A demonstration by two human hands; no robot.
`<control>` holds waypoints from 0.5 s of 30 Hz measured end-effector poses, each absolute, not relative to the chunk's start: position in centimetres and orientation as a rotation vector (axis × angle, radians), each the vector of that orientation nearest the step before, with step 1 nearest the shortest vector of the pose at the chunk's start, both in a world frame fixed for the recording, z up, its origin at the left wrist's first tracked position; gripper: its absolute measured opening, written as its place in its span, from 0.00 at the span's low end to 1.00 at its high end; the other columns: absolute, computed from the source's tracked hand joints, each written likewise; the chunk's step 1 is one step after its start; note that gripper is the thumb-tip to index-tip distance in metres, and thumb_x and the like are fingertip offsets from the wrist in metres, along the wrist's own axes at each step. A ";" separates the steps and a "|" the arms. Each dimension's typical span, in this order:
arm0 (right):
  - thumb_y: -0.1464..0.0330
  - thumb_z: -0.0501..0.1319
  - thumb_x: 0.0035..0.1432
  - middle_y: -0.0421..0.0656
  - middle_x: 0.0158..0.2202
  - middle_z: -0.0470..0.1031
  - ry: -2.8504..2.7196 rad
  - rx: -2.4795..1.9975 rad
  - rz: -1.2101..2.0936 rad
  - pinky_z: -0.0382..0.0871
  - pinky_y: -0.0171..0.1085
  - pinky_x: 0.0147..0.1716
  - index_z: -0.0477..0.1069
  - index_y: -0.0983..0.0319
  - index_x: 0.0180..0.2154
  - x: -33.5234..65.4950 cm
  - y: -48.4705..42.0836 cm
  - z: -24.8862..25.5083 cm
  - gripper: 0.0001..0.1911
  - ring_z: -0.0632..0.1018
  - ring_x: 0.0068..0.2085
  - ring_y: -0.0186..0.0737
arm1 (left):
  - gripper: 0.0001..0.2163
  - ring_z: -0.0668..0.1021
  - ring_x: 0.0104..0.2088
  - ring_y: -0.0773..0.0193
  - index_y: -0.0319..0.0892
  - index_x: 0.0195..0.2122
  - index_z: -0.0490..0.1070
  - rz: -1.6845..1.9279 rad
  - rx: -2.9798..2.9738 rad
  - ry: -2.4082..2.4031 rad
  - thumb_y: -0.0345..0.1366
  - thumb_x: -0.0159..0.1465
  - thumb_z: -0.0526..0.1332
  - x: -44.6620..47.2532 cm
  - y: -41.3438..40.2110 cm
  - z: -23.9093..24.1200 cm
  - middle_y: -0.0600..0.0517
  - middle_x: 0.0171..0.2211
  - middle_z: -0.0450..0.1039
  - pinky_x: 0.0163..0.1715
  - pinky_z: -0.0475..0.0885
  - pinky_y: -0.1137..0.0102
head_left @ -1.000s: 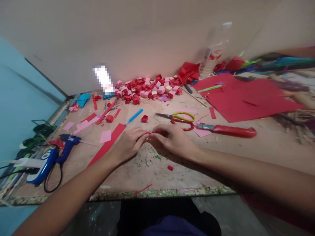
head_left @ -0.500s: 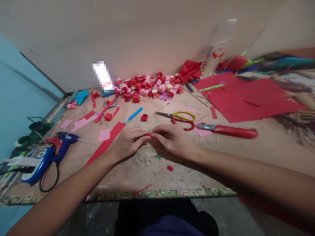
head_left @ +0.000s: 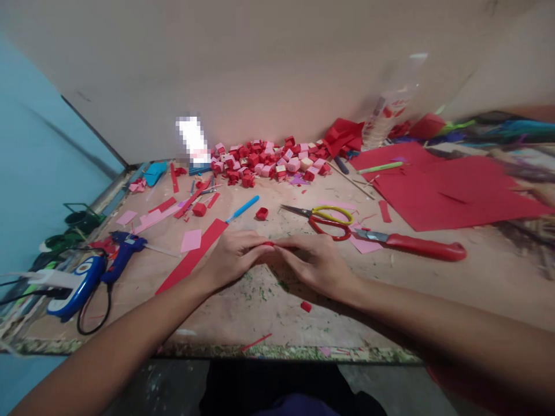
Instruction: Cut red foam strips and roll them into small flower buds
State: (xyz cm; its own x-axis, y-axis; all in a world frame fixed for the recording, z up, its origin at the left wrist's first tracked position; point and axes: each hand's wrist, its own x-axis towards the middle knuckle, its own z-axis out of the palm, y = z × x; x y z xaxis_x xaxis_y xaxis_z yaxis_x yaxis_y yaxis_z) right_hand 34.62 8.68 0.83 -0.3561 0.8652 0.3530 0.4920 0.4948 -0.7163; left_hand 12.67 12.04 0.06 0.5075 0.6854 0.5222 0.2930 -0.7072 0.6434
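Between the fingertips of my left hand [head_left: 236, 257] and my right hand [head_left: 310, 260] is a small piece of red paper [head_left: 269, 244], pinched from both sides and mostly covered by the fingers. Both hands are closed on it just above the table. Beyond them lies a small open red paper box [head_left: 262, 214]. Scissors with one yellow and one red handle [head_left: 332, 215] rest behind my right hand. A long red paper strip [head_left: 191, 263] runs beside my left hand, with a blue-handled tool [head_left: 243, 208] at its far end. Nearer me is a little red paper piece [head_left: 306, 307].
Many pink and red paper cubes [head_left: 269, 160] are heaped along the wall. At left are a blue glue gun [head_left: 125, 254] and a power strip [head_left: 78, 286]. A red-handled knife [head_left: 427, 247], large red paper sheets [head_left: 433, 196] and a plastic bottle [head_left: 385, 118] lie or stand at right.
The whole view has shifted slightly, so things appear lower and to the right. My fingertips have drawn closer together, and less of the red paper shows between them.
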 end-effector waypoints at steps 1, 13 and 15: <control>0.64 0.61 0.71 0.44 0.33 0.86 -2.023 -1.123 0.691 0.71 0.38 0.34 0.85 0.60 0.39 34.6 8.6 1.0 0.14 0.82 0.32 0.41 | 0.14 0.80 0.27 0.66 0.40 0.37 0.85 1.097 2.266 0.815 0.40 0.75 0.63 12.7 12.1 0.1 0.50 0.28 0.81 0.29 0.74 0.73; 0.59 0.63 0.69 0.41 0.30 0.78 -1.920 -1.107 1.167 0.68 0.36 0.32 0.86 0.63 0.45 34.4 8.5 2.4 0.17 0.75 0.31 0.38 | 0.14 0.84 0.33 0.63 0.40 0.41 0.82 1.225 2.518 0.805 0.38 0.78 0.58 12.3 12.1 -0.6 0.47 0.34 0.83 0.36 0.78 0.70; 0.58 0.63 0.69 0.41 0.28 0.77 -1.900 -1.117 1.199 0.67 0.36 0.31 0.86 0.63 0.40 34.4 8.7 2.5 0.17 0.74 0.30 0.39 | 0.15 0.82 0.31 0.64 0.39 0.40 0.81 1.228 2.600 0.780 0.38 0.79 0.57 12.2 12.3 -0.6 0.48 0.31 0.82 0.33 0.77 0.71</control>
